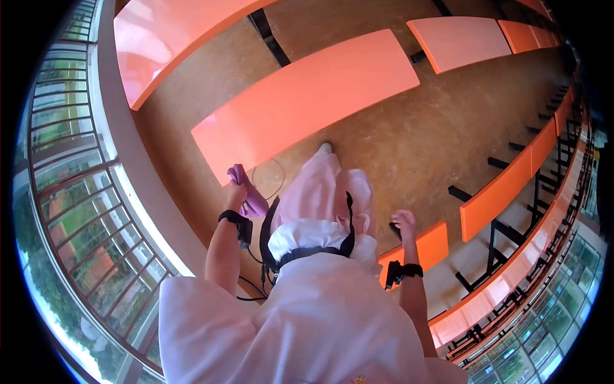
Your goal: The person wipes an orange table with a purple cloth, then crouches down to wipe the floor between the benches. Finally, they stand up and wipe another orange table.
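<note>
Purple cloth (256, 203) is gripped in the left hand (236, 194), fingers closed round it, one bunched end poking up past the fist, the rest hanging down on the inner side. Cloth is at the near left corner of the long orange bench (307, 96), overlapping its near edge in view; can't tell if it touches the top.

Thin cable (283, 180) loops just off the bench's near edge, right of the cloth, over the brown floor (441, 141). Shoe (325, 148) shows close to the near edge, around the middle, below the pink trousers (310, 185).

Right hand (404, 224) is well apart from the cloth, out to the right, fingers curled in. Small dark piece (396, 231) right beside it; can't tell if held or behind.

Both wrists have black straps, left wristband (236, 224) and right wristband (404, 271). Dark cords (254, 281) hang by the waist, left side. Shirt (320, 320) is white.

Another orange bench (173, 38) lies past the far left corner, a paler one (459, 41) off the right end, more rows down the right. Railing (83, 230) and windows run along the left.
</note>
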The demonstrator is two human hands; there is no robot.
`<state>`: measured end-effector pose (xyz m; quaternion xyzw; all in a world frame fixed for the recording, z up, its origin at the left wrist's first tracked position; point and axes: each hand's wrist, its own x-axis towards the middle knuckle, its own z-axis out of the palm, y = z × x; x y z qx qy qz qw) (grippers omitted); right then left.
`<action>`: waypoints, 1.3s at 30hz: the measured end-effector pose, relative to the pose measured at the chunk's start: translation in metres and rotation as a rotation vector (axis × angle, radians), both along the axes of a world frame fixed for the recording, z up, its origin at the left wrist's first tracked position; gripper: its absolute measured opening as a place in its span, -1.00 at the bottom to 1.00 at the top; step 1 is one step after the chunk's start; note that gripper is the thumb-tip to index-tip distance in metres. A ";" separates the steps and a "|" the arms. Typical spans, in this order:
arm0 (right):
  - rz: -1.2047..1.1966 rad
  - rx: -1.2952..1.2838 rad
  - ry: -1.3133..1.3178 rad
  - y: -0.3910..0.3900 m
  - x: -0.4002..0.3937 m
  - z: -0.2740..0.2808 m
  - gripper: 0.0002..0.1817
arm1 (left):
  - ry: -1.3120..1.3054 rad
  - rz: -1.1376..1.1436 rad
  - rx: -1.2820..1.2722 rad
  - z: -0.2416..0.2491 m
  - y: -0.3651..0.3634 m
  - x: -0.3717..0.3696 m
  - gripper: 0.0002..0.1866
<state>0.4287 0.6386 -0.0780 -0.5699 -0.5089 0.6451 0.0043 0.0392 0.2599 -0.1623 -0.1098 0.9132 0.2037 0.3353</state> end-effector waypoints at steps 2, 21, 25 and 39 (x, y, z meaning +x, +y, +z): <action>-0.114 0.057 -0.109 0.037 -0.021 0.016 -0.88 | -0.034 -0.004 0.056 0.030 0.016 0.013 -0.50; 0.676 1.008 0.288 0.321 -0.371 -0.275 -0.83 | 0.721 0.331 -0.090 -0.126 -0.062 -0.081 -0.53; 0.725 1.344 0.068 0.312 -0.375 -0.308 -0.72 | 0.728 0.301 -0.315 -0.145 -0.036 -0.095 -0.53; 0.763 1.342 0.068 0.297 -0.382 -0.300 -0.71 | 0.941 0.148 0.283 -0.166 0.051 -0.058 -0.62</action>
